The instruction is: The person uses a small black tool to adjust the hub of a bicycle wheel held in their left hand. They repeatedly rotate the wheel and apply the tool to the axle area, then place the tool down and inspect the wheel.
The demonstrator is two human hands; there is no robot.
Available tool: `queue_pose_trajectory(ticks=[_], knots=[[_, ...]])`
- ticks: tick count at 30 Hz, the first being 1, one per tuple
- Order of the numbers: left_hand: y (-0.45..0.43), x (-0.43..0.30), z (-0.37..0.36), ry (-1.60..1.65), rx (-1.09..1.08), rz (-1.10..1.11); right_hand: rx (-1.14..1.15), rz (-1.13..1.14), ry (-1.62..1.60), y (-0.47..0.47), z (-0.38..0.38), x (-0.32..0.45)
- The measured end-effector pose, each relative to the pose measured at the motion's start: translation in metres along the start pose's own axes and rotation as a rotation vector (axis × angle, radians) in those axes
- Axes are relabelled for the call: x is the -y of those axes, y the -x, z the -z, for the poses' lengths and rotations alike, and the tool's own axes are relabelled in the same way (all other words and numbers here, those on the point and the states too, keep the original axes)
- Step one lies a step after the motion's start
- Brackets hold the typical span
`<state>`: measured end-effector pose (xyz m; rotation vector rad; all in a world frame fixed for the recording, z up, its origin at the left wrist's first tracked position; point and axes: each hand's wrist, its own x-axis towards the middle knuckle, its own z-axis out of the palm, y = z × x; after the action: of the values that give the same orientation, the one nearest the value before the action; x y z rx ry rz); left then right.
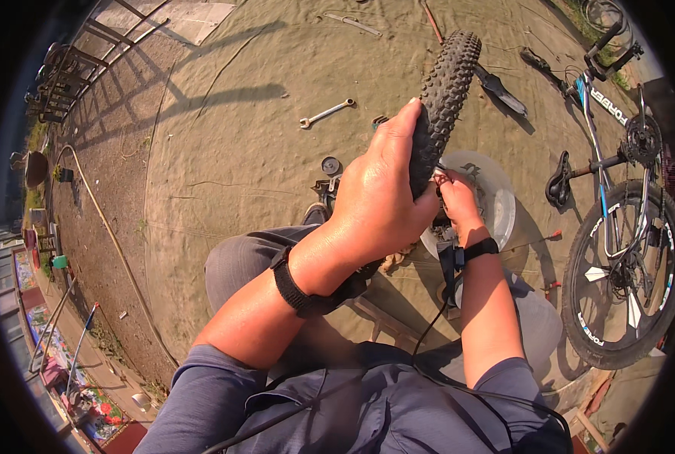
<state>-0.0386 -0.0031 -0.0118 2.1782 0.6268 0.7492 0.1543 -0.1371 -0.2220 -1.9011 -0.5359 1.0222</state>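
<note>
A knobby bicycle tyre (451,85) stands upright before me, seen nearly edge-on. My left hand (380,176) is wrapped around its near side, thumb and fingers on opposite sides of the tread. My right hand (456,196) is at the lower right side of the wheel, fingertips bent together near its middle; what they pinch is too small to tell. Beneath my right hand stands a translucent plastic tub (505,198) with small parts in it. A combination wrench (327,113) lies on the ground cloth (229,147) left of the tyre.
A bicycle (604,164) without its front wheel lies at the right, its saddle (557,180) towards me. A black mudguard (502,93) lies beyond the tub. Black parts (330,165) are near my foot. A long hose (107,227) runs along the left, and a metal bar (353,24) lies far ahead.
</note>
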Motion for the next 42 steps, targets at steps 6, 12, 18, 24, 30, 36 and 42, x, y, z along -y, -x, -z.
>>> queue_pose_trajectory(ticks=[6,12,18,24,30,36,42], knots=[[-0.003,-0.004,0.003,-0.011,0.018,0.080,0.001,-0.517,-1.216,0.036,0.005,-0.041],[-0.003,-0.006,0.004,0.008,0.015,0.112,-0.016,-0.493,-1.211,0.041,0.004,-0.056],[-0.004,-0.007,0.003,0.034,-0.001,0.141,-0.052,-0.306,-1.082,0.033,0.008,-0.046],[-0.004,-0.007,0.004,-0.002,0.006,0.128,-0.136,-0.320,-1.032,0.029,0.008,-0.037],[-0.004,-0.006,0.004,0.033,0.014,0.153,-0.121,-0.268,-1.096,0.024,0.006,-0.026],[-0.005,-0.005,0.003,0.024,0.003,0.109,-0.182,-0.075,-1.019,0.026,-0.002,-0.016],[-0.005,-0.005,0.004,0.025,0.003,0.114,-0.163,0.023,-0.893,0.030,-0.004,-0.008]])
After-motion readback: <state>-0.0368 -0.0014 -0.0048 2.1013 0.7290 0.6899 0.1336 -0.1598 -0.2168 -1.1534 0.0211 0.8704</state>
